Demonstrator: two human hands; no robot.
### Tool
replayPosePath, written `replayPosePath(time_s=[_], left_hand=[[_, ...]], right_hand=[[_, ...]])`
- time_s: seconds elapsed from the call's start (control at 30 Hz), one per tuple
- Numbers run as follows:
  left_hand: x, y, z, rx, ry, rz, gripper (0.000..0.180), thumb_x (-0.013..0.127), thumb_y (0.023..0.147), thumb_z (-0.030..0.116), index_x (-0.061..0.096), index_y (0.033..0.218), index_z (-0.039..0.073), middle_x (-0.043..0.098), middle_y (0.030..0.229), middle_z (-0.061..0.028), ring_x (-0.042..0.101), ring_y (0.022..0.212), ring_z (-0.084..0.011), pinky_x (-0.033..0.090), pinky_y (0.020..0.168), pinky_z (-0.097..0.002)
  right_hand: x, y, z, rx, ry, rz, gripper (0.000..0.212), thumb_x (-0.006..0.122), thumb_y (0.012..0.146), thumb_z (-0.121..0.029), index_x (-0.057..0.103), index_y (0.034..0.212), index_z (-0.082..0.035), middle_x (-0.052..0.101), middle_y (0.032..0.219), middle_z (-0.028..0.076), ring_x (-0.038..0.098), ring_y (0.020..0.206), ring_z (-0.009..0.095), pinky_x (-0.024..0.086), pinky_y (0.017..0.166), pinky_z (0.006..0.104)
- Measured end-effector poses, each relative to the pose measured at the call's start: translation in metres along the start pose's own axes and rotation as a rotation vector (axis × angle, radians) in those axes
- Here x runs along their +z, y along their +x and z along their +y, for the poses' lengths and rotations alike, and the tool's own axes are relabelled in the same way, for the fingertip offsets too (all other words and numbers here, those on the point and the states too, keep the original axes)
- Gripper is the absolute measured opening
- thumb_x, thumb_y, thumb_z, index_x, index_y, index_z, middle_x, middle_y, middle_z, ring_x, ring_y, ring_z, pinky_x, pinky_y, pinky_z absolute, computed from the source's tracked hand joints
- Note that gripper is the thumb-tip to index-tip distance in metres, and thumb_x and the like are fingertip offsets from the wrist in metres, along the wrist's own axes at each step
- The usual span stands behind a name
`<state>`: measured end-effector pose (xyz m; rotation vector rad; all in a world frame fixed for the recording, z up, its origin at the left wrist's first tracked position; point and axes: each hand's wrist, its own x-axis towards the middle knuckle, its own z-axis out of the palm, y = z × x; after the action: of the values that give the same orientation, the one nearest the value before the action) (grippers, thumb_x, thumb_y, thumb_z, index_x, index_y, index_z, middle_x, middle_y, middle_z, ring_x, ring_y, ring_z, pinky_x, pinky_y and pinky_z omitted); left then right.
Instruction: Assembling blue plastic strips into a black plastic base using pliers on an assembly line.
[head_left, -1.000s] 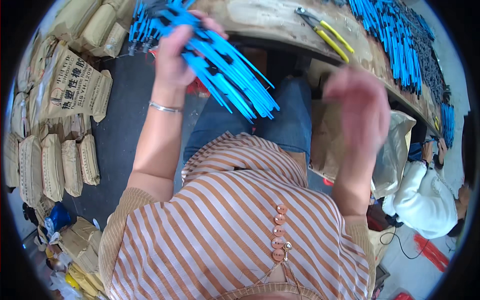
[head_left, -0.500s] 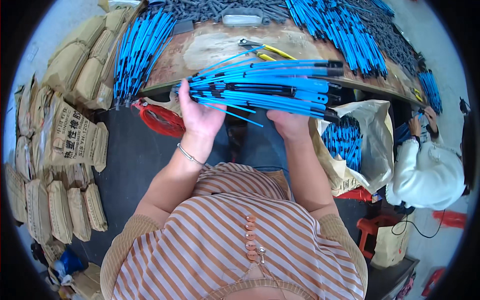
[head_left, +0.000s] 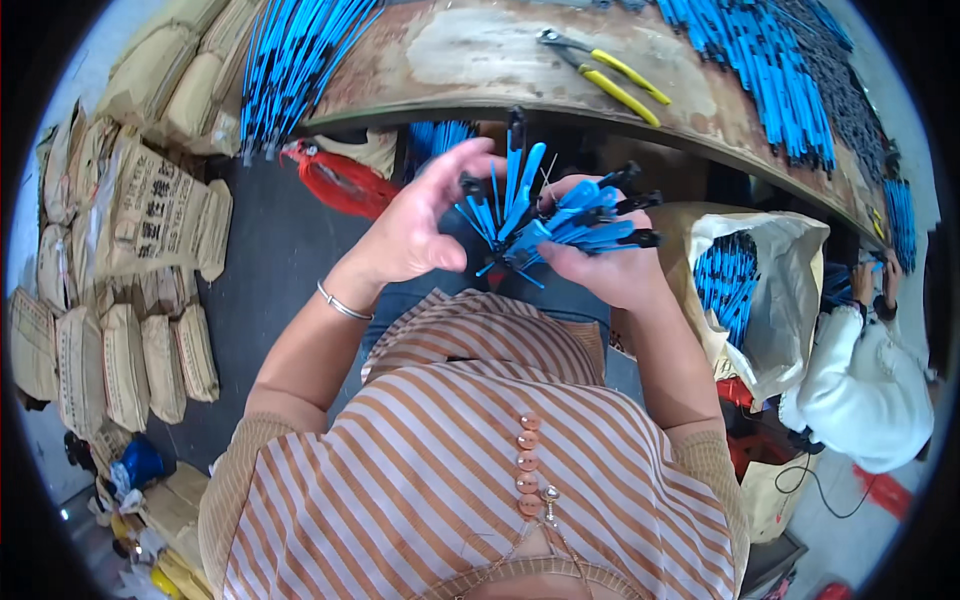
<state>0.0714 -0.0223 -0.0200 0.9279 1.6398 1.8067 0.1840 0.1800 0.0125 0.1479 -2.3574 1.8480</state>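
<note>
A bundle of slim blue strips with black end pieces [head_left: 530, 235] stands up in front of my body, its ends fanned out toward me. My right hand [head_left: 615, 270] is closed round the bundle's right side, thumb across the strips. At the left side my left hand [head_left: 420, 220] has its thumb and fingers spread apart, curved toward the strips but not gripping them. The lower part of the bundle is hidden beneath the fanned ends. Beyond it on the workbench [head_left: 400, 95] lie cutting pliers with yellow handles [head_left: 610, 80].
Piles of blue strips [head_left: 295, 70] lie on the bench at both sides. An opened paper sack [head_left: 785, 290] stands at my right, with more strips inside. A red bundle [head_left: 345, 185] hangs below the bench edge. Stacked paper sacks [head_left: 130, 360] line the left. A co-worker in white [head_left: 865, 385] sits far right.
The bundle has gone from lying sideways across both hands to standing with its ends toward me. My left hand has let go of it. The view has shifted, the bench now higher up.
</note>
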Motion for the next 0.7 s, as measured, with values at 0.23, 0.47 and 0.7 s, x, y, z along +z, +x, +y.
replayPosePath(time_s=[0.23, 0.47, 0.7], left_hand=[[-0.014, 0.010, 0.001, -0.031, 0.175, -0.193, 0.048, 0.078, 0.068, 0.020, 0.057, 0.106, 0.002, 0.058, 0.099, -0.0065, 0.050, 0.097, -0.0133, 0.041, 0.082, -0.0312], [-0.038, 0.017, -0.037, -0.082, -0.125, -0.078, 0.021, 0.071, 0.070, 0.011, 0.059, 0.085, 0.001, 0.058, 0.085, -0.0065, 0.054, 0.081, -0.0159, 0.044, 0.074, -0.0307], [-0.067, 0.013, -0.067, 0.006, -0.231, -0.107, 0.029, 0.072, 0.072, 0.016, 0.056, 0.090, 0.000, 0.059, 0.093, -0.0099, 0.056, 0.088, -0.0229, 0.045, 0.079, -0.0347]], right_hand=[[0.035, 0.023, 0.019, 0.115, -0.181, 0.037, 0.052, 0.076, 0.062, -0.009, 0.052, 0.107, 0.000, 0.057, 0.100, 0.011, 0.058, 0.091, 0.020, 0.046, 0.079, 0.0320], [0.046, 0.050, 0.045, 0.217, 0.036, -0.110, 0.080, 0.083, 0.058, -0.016, 0.041, 0.125, -0.005, 0.050, 0.116, 0.011, 0.050, 0.107, 0.020, 0.041, 0.090, 0.0335], [0.022, 0.062, 0.105, 0.113, 0.901, -0.149, 0.121, 0.087, 0.052, -0.026, 0.010, 0.143, -0.006, 0.036, 0.137, 0.012, 0.038, 0.124, 0.023, 0.029, 0.103, 0.0354]])
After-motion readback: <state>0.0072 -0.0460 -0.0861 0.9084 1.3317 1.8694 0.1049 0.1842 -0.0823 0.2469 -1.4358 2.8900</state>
